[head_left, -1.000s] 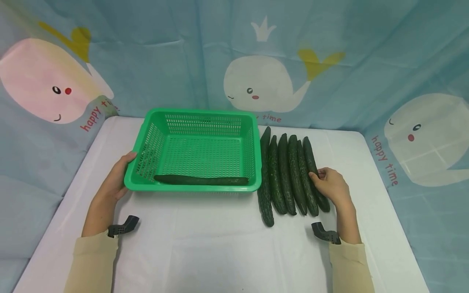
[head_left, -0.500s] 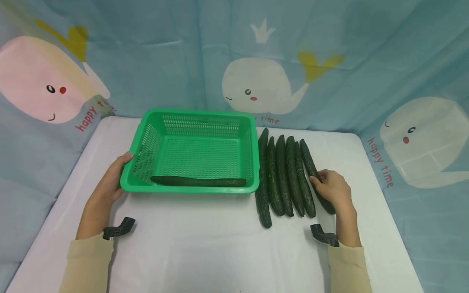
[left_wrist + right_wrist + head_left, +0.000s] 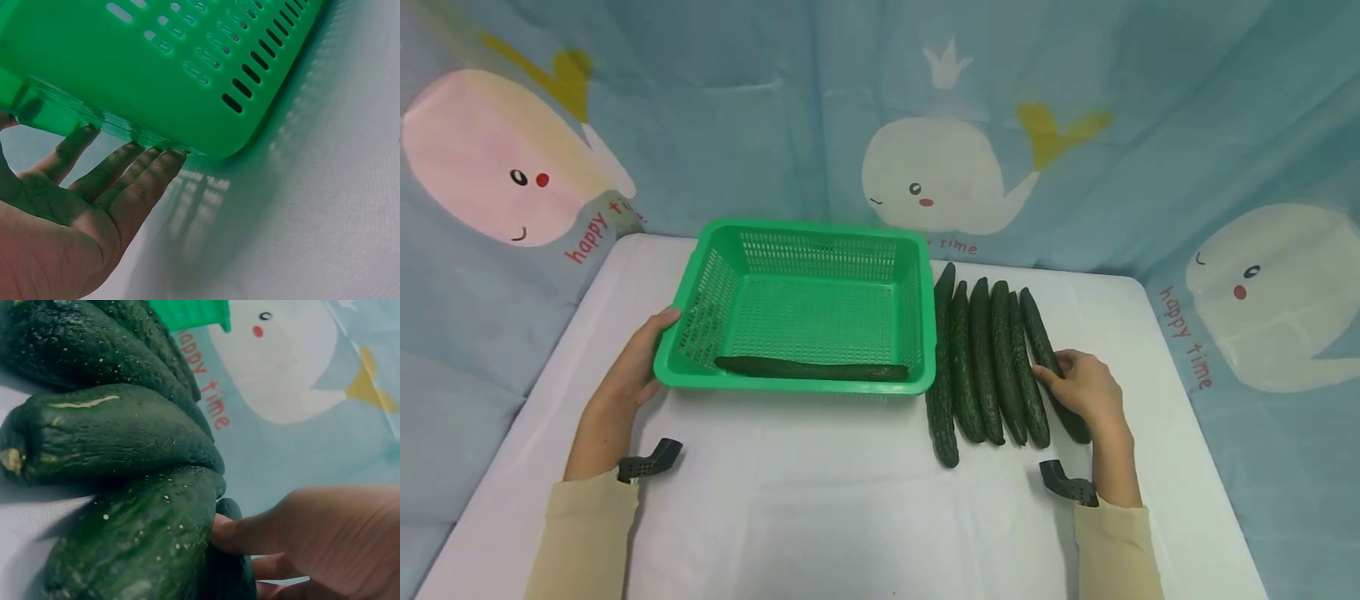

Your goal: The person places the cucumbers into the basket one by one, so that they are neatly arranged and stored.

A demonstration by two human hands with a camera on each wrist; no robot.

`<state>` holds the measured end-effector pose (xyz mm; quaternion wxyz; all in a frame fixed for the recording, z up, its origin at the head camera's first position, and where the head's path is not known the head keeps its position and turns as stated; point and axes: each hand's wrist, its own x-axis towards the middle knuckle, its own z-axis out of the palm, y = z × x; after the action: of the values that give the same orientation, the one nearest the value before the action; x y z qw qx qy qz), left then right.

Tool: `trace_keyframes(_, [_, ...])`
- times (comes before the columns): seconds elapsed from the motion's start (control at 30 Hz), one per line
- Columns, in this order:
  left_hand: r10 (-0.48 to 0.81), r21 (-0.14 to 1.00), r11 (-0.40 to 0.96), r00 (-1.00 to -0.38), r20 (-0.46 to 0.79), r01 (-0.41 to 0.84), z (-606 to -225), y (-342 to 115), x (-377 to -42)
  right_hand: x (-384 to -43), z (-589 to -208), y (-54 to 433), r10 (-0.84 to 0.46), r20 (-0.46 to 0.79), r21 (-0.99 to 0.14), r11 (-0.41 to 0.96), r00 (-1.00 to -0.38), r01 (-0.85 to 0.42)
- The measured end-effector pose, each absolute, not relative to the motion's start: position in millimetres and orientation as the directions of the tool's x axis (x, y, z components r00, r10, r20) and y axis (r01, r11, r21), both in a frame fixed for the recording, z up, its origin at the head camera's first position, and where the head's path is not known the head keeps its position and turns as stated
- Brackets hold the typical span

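Note:
A green plastic basket (image 3: 790, 384) stands at the left middle of the table, one cucumber (image 3: 812, 368) lying along its near side. My left hand (image 3: 636, 358) is at the basket's left edge; in the left wrist view its fairly straight fingers (image 3: 147, 187) touch the outer wall below the rim, the thumb mostly out of view. To the right of the basket lie several cucumbers (image 3: 983, 367) side by side. My right hand (image 3: 1086, 387) pinches the rightmost cucumber (image 3: 1040, 327) near its middle. In the right wrist view the neighbouring cucumbers (image 3: 119, 434) partly hide it.
The table (image 3: 820, 508) has a white cover, and its right edge runs past my right hand. A blue curtain (image 3: 805, 125) printed with whales surrounds the back and sides. A black wrist device (image 3: 651, 460) sits on each forearm.
The near end of the rightmost cucumber has swung right with my right hand, opening a gap from its neighbour. My left hand stays at the basket. The view shifts slightly.

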<state>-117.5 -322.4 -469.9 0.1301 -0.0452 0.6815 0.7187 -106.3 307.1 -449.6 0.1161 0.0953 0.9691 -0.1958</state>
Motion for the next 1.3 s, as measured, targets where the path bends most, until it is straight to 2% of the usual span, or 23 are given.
trace_keyframes(0.27, [0.101,0.954,0.055,-0.949,-0.300,-0.295,-469.7,-322.9,-117.7,-103.6,-451.1,306.3,0.200,-0.171,-0.477,0.840,-0.965,0.259])
trace_keyframes(0.43, [0.097,0.956,0.093,-0.953,-0.288,-0.280,-464.5,-323.4,-124.3,-102.1,-440.8,303.4,0.217,-0.165,-0.543,0.794,-0.962,0.273])
trace_keyframes(0.77, [0.125,0.978,0.015,-0.970,-0.208,-0.207,-458.2,-333.5,-120.0,-102.5,-419.7,282.8,0.213,0.060,-0.677,0.727,-0.975,0.118])
trace_keyframes(0.93, [0.116,0.976,0.017,-0.969,-0.216,-0.215,-463.9,-324.5,-118.8,-101.0,-402.8,271.3,0.110,0.043,-0.714,0.698,-0.993,0.046])
trace_keyframes(1.13, [0.096,0.968,0.036,-0.964,-0.249,-0.247,-474.5,-312.9,-114.3,-96.0,-386.6,256.5,-0.038,-0.012,-0.683,0.730,-0.999,-0.020])
trace_keyframes(1.3, [0.108,0.969,0.009,-0.963,-0.246,-0.246,-468.5,-319.7,-115.8,-102.5,-374.1,231.6,-0.159,-0.044,-0.685,0.723,-0.986,-0.086])
